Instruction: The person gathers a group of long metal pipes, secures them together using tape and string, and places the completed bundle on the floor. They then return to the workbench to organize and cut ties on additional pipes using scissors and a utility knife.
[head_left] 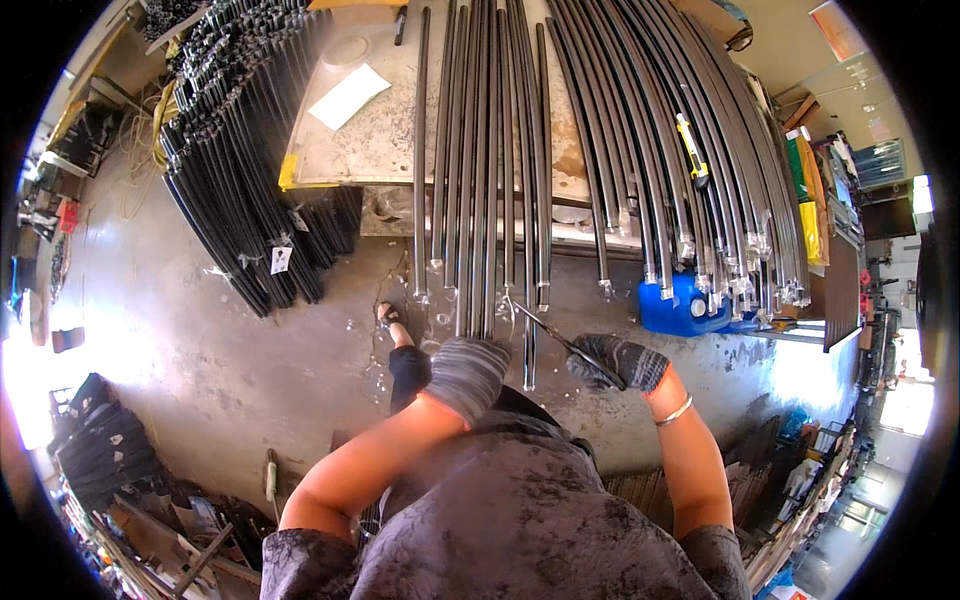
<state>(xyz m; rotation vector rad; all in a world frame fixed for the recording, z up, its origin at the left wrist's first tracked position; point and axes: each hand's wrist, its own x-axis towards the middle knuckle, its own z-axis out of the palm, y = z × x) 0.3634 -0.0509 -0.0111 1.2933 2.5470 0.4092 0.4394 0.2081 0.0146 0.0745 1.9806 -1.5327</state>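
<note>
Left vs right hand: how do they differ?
The left hand wraps the ends of black rods overhanging the table; the right hand holds a thin blade-like tool angled toward them. The right wrist wears a bracelet; the left is bare. Both wear grey knit gloves.

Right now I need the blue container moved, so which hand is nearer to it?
Right. The right hand, holding a thin blade, sits just below-left of the blue container; the left hand grips rods farther left.

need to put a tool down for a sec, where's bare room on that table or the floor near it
Free: the table's left part, between the white paper sheet and the long black rods, and the grey floor left of the gloved left hand. Crowded: the table's right half under rods, and the bundled rods at its left edge.
</note>
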